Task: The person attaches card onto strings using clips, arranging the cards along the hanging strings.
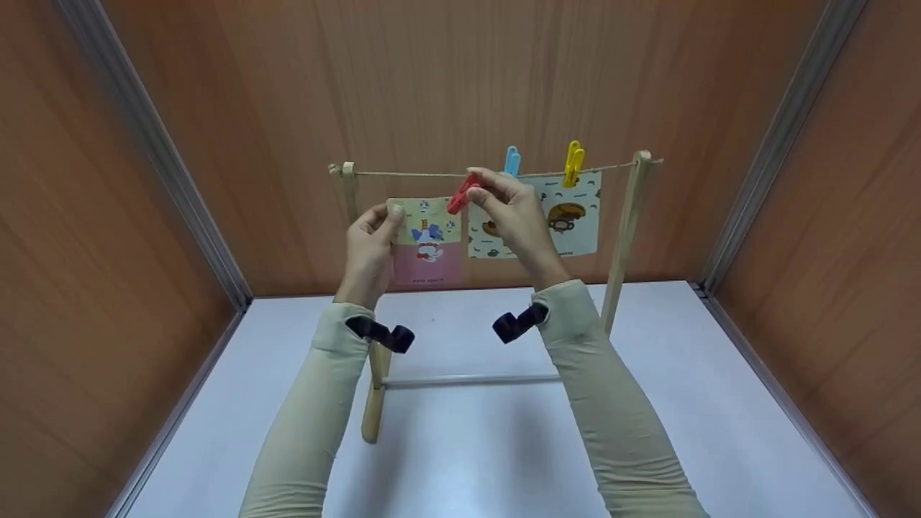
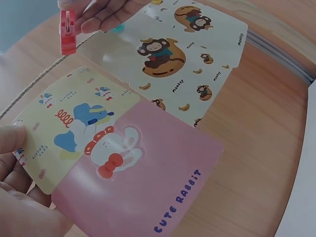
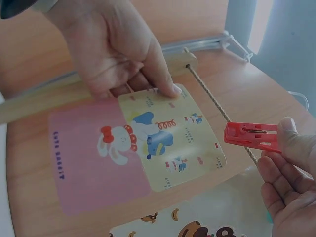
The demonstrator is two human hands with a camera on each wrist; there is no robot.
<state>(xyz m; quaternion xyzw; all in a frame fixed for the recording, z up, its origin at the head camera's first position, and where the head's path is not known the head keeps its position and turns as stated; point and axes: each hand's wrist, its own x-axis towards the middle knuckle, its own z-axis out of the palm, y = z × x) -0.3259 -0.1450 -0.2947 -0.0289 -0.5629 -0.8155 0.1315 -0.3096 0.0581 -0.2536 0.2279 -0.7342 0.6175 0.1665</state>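
Note:
My left hand pinches the left edge of a yellow and pink rabbit card, thumb in front and fingers behind. The card is upright just below the string, apart from it. In my right hand, thumb and fingers pinch a red clothespin by its handle end. Its other end points down and left, close to the card's top right corner and not on it. In the right wrist view the clothespin lies across the line of the string; whether they touch I cannot tell.
A white monkey-print sheet hangs on the string, partly behind my right hand, under a blue clothespin and a yellow clothespin. Wooden posts hold the string. A pale crossbar runs low above the white tabletop. Wood-grain panels surround it.

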